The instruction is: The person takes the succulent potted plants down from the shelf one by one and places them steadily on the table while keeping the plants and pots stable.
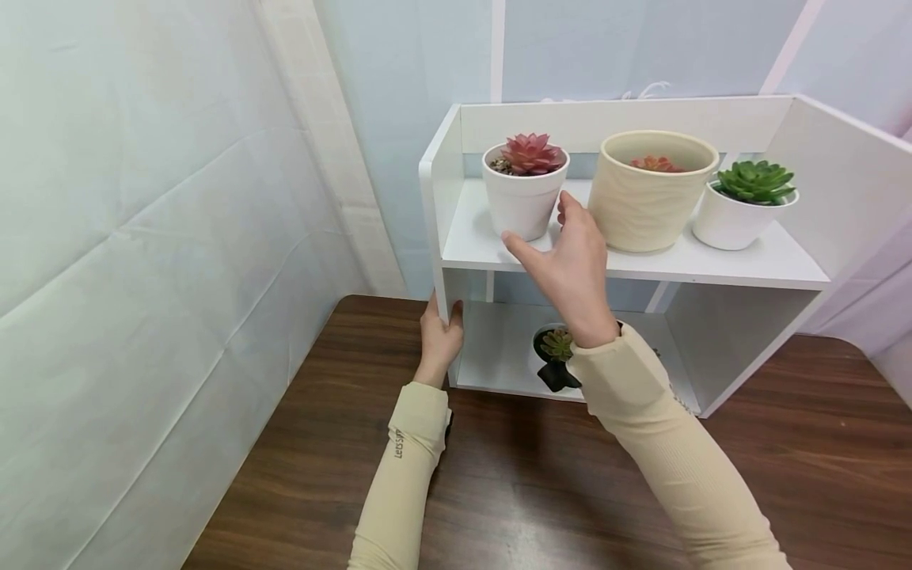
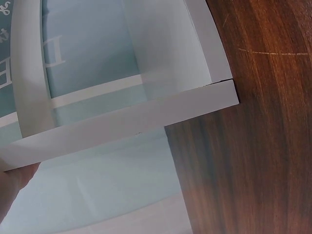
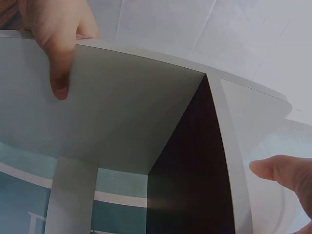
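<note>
A white two-tier shelf (image 1: 755,265) stands on the table. My left hand (image 1: 440,339) grips its left side panel, thumb on the inner face and fingers outside; the right wrist view also shows this left hand (image 3: 61,48). On the upper tier, a white pot (image 1: 523,202) holds a pink-red succulent (image 1: 532,154). Around the lower right of that pot my right hand (image 1: 573,265) is spread, thumb in front and fingers at its right side. Whether they touch the pot I cannot tell. A larger cream pot (image 1: 634,210) with an orange-red succulent (image 1: 657,164) stands just right of this hand.
At the upper tier's right is a white pot (image 1: 730,222) with a green succulent (image 1: 757,182). A small succulent (image 1: 556,343) in a dark pot sits below, partly hidden by my right wrist, beside a black piece (image 1: 558,376). White sheeting (image 1: 142,277) hangs left of the brown table (image 1: 321,443).
</note>
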Tool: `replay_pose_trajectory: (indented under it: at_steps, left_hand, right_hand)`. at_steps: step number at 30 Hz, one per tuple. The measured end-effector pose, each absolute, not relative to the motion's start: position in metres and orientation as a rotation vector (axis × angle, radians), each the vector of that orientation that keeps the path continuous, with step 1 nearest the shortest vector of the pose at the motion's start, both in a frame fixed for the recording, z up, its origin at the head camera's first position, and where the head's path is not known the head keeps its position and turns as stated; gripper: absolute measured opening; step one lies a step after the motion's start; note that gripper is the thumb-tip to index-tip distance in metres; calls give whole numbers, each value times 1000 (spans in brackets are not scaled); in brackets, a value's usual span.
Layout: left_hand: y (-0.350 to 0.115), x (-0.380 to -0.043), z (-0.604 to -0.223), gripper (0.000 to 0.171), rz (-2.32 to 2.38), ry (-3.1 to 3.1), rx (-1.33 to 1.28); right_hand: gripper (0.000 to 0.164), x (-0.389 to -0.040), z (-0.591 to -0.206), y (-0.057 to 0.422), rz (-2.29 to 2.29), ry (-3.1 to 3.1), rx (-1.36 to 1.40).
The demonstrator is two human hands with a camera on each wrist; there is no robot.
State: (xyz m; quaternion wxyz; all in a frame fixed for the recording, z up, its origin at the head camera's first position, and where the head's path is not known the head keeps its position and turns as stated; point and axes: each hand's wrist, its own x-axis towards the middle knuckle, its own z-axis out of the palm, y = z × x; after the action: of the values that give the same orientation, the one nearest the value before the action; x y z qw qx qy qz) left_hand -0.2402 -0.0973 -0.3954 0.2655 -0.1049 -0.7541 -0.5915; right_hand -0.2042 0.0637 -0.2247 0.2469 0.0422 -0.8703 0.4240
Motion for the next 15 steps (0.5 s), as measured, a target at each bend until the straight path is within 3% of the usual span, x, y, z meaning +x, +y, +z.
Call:
replay_pose_trajectory:
  at_steps: [15]
  left_hand:
    - [-98, -241, -395, 41, -1659, -2069, -250]
  right_hand:
    - [81, -217, -217, 60, 1196, -2410, 84]
